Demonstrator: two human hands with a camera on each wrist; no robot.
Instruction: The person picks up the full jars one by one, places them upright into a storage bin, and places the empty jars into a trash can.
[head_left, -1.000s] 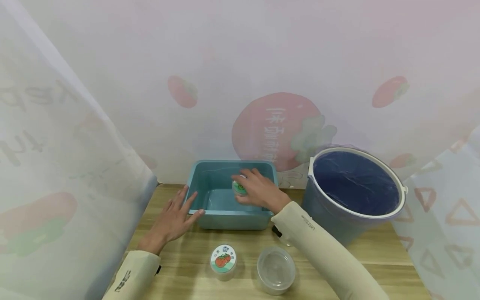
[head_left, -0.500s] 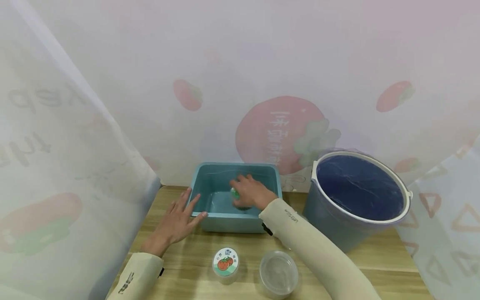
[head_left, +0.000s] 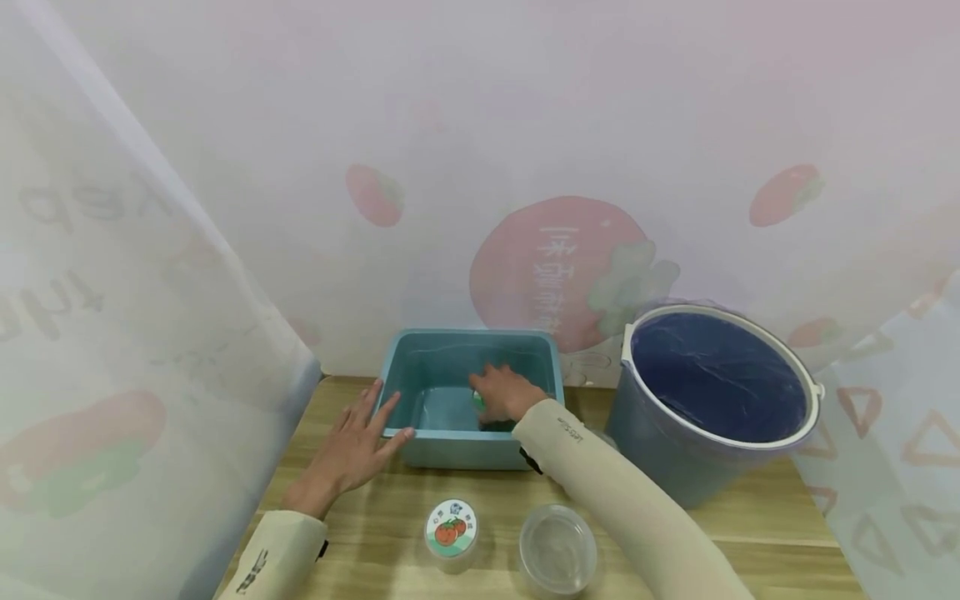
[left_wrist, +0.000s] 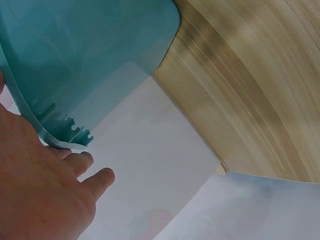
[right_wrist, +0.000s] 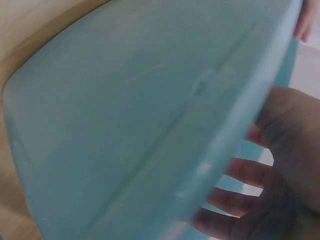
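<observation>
Inside the teal plastic bin (head_left: 465, 452) my right hand (head_left: 508, 392) holds a small round tub (head_left: 477, 402). Only a sliver of its green-and-white lid shows past the fingers. The bin's near wall (right_wrist: 125, 125) hides the tub in the right wrist view, where the fingers of my right hand (right_wrist: 280, 175) reach behind the rim. My left hand (head_left: 352, 446) lies spread at the bin's left side, fingers straight against the rim. In the left wrist view, my left hand (left_wrist: 45, 185) touches the bin's edge (left_wrist: 65, 142).
A clear tub with a tomato-printed lid (head_left: 452, 533) stands in front of the bin. Right of it sits a clear round bowl (head_left: 557, 552). A large lined bucket (head_left: 660, 458) stands at the right. A printed sheet (head_left: 420, 275) rises behind the wooden table (head_left: 375, 542).
My right hand has gone lower into the bin with the tub, which is now mostly hidden by the fingers. The left hand stays at the rim; the head view has shifted slightly.
</observation>
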